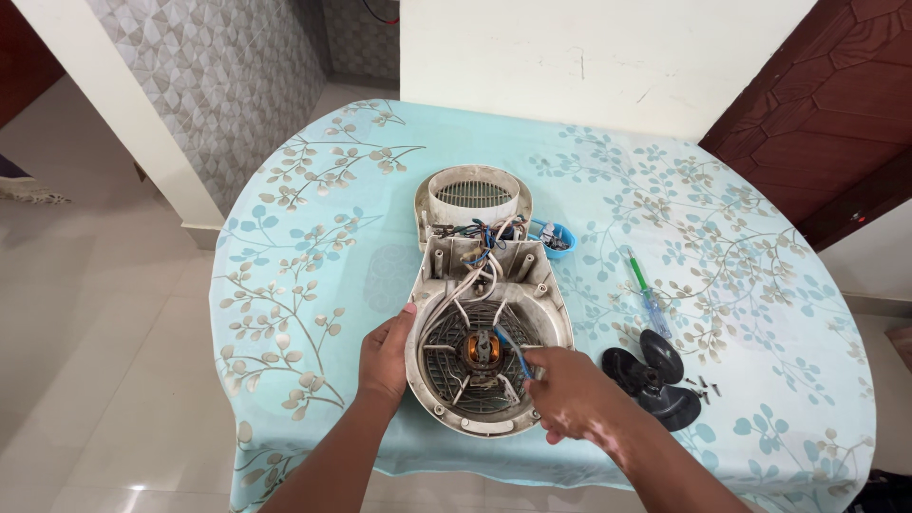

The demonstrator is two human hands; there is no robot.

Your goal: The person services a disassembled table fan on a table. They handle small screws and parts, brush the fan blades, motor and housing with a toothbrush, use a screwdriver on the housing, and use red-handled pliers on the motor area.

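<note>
Hands come first, both at the near edge of the table (285,285), which wears a pale blue cloth printed with leafy branches. The left hand (385,356) lies flat against the left rim of an opened fan heater housing (489,356), fingers curled round the edge and thumb up at the rim, bracing it rather than lifting it. The right hand (570,394) is closed on a thin blue-handled tool (513,350), pinched near its lower end so that the shaft slants up and left toward the copper-coloured motor (482,351) at the centre of the round wire grille. The tip looks to rest at or just beside the motor; whether it touches cannot be told. Working this well seems to call for steady pressure from the bracing hand so the housing does not slide on the cloth, and for keeping the tool clear of the white wires (470,285) that loop down from the upper compartment. The housing lies between the two hands, touching the left and just beside the right. To the right of it a black fan blade (655,378) lies on the cloth with a few small dark screws (703,385) near it, and a green-handled screwdriver (646,290) lies further up. Beyond the housing stands a cream slatted cover (473,195) and a small blue cup (556,237).
</note>
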